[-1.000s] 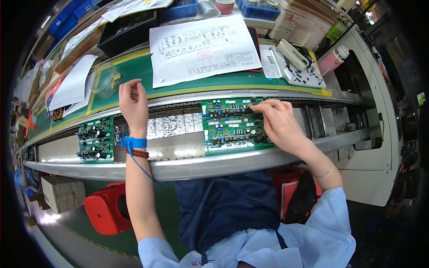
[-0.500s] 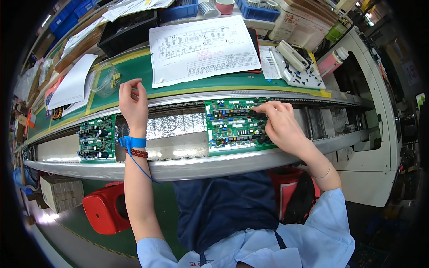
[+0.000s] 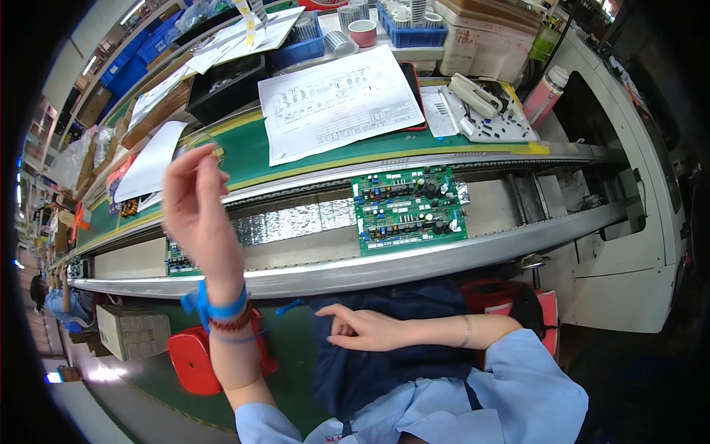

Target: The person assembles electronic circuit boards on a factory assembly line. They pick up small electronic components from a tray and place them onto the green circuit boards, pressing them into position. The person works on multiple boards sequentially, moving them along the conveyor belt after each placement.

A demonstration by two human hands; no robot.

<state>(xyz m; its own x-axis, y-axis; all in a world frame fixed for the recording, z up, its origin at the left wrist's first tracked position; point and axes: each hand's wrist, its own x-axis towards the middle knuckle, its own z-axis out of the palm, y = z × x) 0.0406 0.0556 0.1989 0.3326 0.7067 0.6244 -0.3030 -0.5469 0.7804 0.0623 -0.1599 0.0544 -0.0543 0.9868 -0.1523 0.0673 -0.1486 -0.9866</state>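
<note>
Evidently the circuit board (image 3: 410, 211), near centre toward 3 o'clock, is well filled with components; whether any spots remain bare is too small to tell, and neither hand touches it. A second board (image 3: 180, 260) lies toward 8 o'clock, partly hidden behind the left arm. The left hand (image 3: 198, 203), at 9 o'clock, is curled, fingertips close together; blur hides whether it pinches anything. The right hand (image 3: 362, 329), at 6 o'clock, is loosely bent, seemingly empty, before the dark, creased cloth apron (image 3: 436, 362). Rigid green boards bristle with black cylinders; smooth, bowed metal rails (image 3: 518, 238) flank them, below a flat paper drawing (image 3: 340, 111) at 12 o'clock.
</note>
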